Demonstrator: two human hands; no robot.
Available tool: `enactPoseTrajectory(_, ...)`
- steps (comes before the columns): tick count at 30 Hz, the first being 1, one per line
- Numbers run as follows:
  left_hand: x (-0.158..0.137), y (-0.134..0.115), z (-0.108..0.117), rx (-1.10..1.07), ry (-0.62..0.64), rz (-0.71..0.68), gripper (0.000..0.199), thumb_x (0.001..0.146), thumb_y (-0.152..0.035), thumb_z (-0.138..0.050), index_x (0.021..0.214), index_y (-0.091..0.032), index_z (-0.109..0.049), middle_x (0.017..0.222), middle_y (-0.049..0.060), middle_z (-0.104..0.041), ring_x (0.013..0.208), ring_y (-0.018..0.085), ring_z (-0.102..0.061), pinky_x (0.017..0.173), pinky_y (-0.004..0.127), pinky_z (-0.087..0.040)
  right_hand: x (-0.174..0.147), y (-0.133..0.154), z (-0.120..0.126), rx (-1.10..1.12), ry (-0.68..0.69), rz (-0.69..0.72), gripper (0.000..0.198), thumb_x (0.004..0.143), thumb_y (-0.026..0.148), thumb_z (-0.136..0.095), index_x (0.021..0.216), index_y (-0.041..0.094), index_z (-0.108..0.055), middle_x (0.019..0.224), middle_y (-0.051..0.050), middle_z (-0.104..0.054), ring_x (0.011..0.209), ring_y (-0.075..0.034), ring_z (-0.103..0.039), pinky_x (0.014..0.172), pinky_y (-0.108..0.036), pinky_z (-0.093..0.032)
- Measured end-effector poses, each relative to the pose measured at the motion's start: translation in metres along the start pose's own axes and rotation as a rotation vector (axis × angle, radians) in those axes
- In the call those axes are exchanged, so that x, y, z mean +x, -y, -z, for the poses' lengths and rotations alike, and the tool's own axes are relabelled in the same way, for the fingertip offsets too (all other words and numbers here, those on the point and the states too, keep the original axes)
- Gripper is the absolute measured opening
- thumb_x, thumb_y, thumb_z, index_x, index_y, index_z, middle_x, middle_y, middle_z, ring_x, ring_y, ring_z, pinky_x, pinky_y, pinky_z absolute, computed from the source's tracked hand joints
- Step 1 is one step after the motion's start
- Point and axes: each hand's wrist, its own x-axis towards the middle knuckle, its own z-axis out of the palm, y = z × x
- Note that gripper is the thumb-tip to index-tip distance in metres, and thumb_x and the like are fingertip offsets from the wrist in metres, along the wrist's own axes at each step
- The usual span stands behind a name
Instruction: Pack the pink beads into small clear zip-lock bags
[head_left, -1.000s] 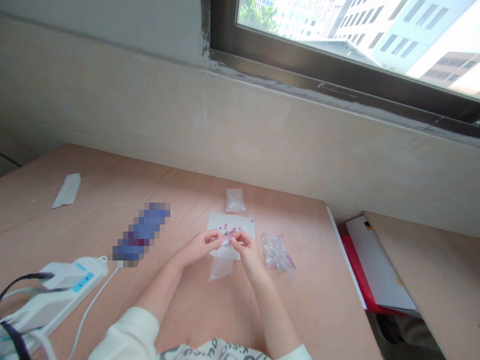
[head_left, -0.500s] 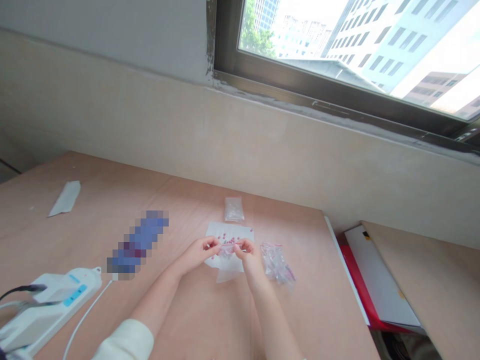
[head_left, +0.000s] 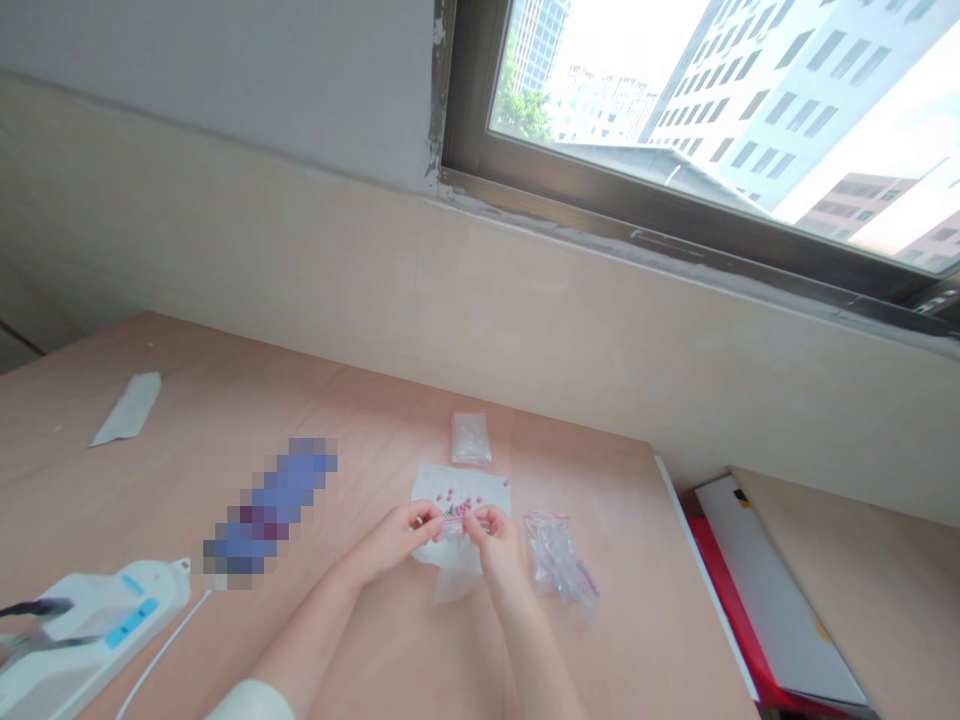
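Observation:
Between my hands is a small clear zip bag with a reddish strip along its top. My left hand pinches its left end, and my right hand pinches the right end. Both hands are over a white sheet of paper that has several small pink beads scattered on it. Some dark bits lie among the beads. A translucent piece of plastic lies at the sheet's near edge. What the held bag contains, I cannot make out.
To the right lies a heap of clear zip bags. Behind the paper is a packed clear bag. A white power strip with a cable, a blurred blue object and a paper scrap are on the left. A window is above.
My hands have drawn slightly closer together on the bag, both still pinching it. The view has tilted a little, so the scene sits lower in the picture.

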Motion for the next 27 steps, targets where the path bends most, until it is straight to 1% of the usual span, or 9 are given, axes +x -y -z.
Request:
enactPoseTrajectory(3,0.001,0.001,-0.002,0.03,-0.028,-0.007,0.029,0.073,-0.041,-0.042,0.058,-0.016,-0.041,0.058,-0.004,-0.039,0.057,0.01,-0.038,0.054,0.021,-0.03,0.001,-0.003,-0.002,-0.014,-0.034,-0.057,0.029,0.051,0.042,-0.063,0.051,0.017,-0.049,0.046,0.0,-0.053,0.045,-0.012,-0.046,0.05,-0.025,-0.034)
enactPoseTrajectory(6,0.003,0.004,-0.002,0.017,-0.035,-0.011,0.028,0.073,-0.041,-0.041,0.06,-0.016,-0.041,0.058,-0.004,-0.038,0.056,0.01,-0.037,0.053,0.021,-0.03,0.0,-0.003,-0.003,-0.022,-0.031,-0.038,0.031,0.052,0.045,-0.061,0.052,0.016,-0.051,0.05,-0.002,-0.055,0.049,-0.013,-0.049,0.051,-0.025,-0.035)
enactPoseTrajectory(10,0.01,0.012,0.003,-0.048,-0.113,-0.001,0.029,0.073,-0.044,-0.04,0.063,-0.016,-0.042,0.058,-0.004,-0.04,0.054,0.009,-0.04,0.051,0.02,-0.032,-0.004,-0.005,-0.002,0.019,0.113,-0.042,0.032,0.055,0.046,-0.06,0.058,0.015,-0.052,0.054,-0.001,-0.056,0.05,-0.012,-0.048,0.049,-0.023,-0.034)
enactPoseTrajectory(13,0.015,0.022,0.012,-0.051,-0.249,-0.021,0.031,0.073,-0.045,-0.036,0.069,-0.016,-0.046,0.063,-0.002,-0.048,0.059,0.012,-0.046,0.055,0.021,-0.036,0.001,-0.004,0.001,0.015,0.167,-0.032,0.03,0.055,0.044,-0.06,0.055,0.015,-0.05,0.052,0.001,-0.053,0.049,-0.011,-0.047,0.05,-0.022,-0.033)
enactPoseTrajectory(17,0.012,0.041,0.023,0.033,-0.394,-0.023,0.029,0.073,-0.044,-0.037,0.072,-0.017,-0.049,0.073,0.003,-0.055,0.076,0.017,-0.052,0.068,0.026,-0.039,0.037,0.013,0.003,-0.091,-0.061,0.108,0.024,0.058,0.039,-0.056,0.056,0.016,-0.05,0.055,0.001,-0.054,0.054,-0.012,-0.049,0.054,-0.023,-0.035)
enactPoseTrajectory(20,0.005,0.056,0.025,0.167,-0.423,-0.01,0.028,0.076,-0.041,-0.034,0.071,-0.018,-0.049,0.07,0.002,-0.055,0.07,0.017,-0.052,0.066,0.027,-0.039,0.078,0.033,-0.003,-0.261,-0.169,0.21,0.014,0.062,0.03,-0.05,0.06,0.016,-0.05,0.062,-0.002,-0.058,0.06,-0.013,-0.052,0.057,-0.023,-0.037)
enactPoseTrajectory(22,0.001,0.062,0.024,0.26,-0.427,-0.036,0.027,0.078,-0.039,-0.031,0.073,-0.019,-0.049,0.069,0.002,-0.053,0.067,0.016,-0.05,0.063,0.026,-0.038,0.102,0.043,-0.01,-0.477,-0.244,0.172,0.01,0.064,0.025,-0.047,0.063,0.016,-0.05,0.065,-0.005,-0.06,0.062,-0.015,-0.054,0.057,-0.024,-0.037)
enactPoseTrajectory(24,-0.001,0.064,0.022,0.35,-0.424,-0.063,0.027,0.079,-0.038,-0.03,0.071,-0.019,-0.049,0.066,0.001,-0.051,0.064,0.016,-0.048,0.061,0.026,-0.038,0.119,0.046,-0.016,-0.568,-0.29,0.152,0.009,0.063,0.022,-0.047,0.066,0.014,-0.051,0.071,-0.01,-0.061,0.067,-0.019,-0.055,0.058,-0.027,-0.037)
enactPoseTrajectory(27,0.0,0.063,0.021,0.425,-0.417,-0.08,0.028,0.079,-0.037,-0.029,0.069,-0.019,-0.048,0.064,0.001,-0.05,0.061,0.015,-0.047,0.059,0.025,-0.037,0.13,0.042,-0.022,-0.656,-0.347,0.143,0.013,0.063,0.021,-0.048,0.071,0.013,-0.054,0.08,-0.016,-0.06,0.079,-0.027,-0.053,0.066,-0.033,-0.035)
